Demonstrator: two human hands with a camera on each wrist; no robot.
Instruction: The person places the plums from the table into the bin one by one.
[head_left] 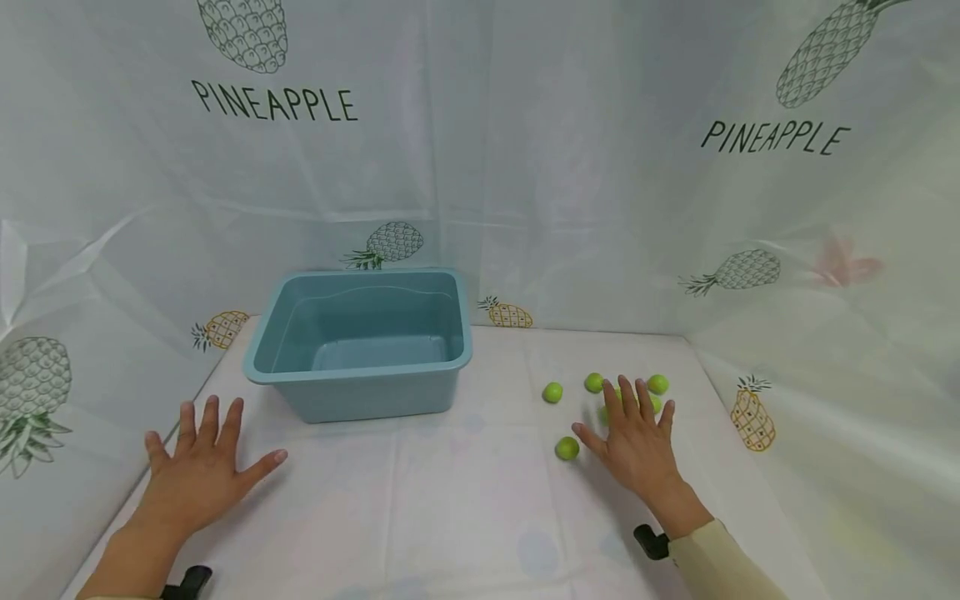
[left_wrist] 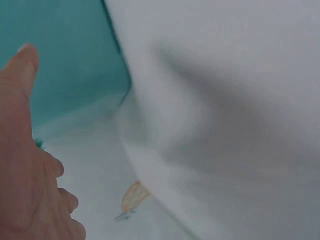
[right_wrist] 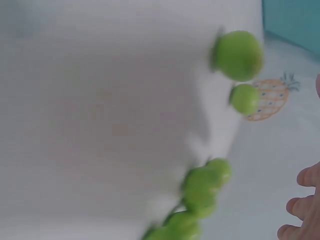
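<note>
My left hand (head_left: 197,479) is spread palm down at the left side of the table, holding nothing. Beyond it stands a blue-grey plastic basin (head_left: 360,392), apart from the fingers. Over on the right, my right hand (head_left: 636,446) has its fingers spread above several small green round fruits, also empty. One green fruit (head_left: 567,448) lies by its thumb, another (head_left: 552,392) farther back, and more sit around and partly behind the fingers. In the right wrist view the green fruits (right_wrist: 239,56) lie scattered, with fingertips (right_wrist: 301,207) at the right edge.
A pale cloth (head_left: 450,500) covers the table. White curtains (head_left: 570,167) printed with pineapples hang behind it and at both sides. The basin stands near the back edge and its visible inside floor is bare. Each wrist wears a black device (head_left: 651,542).
</note>
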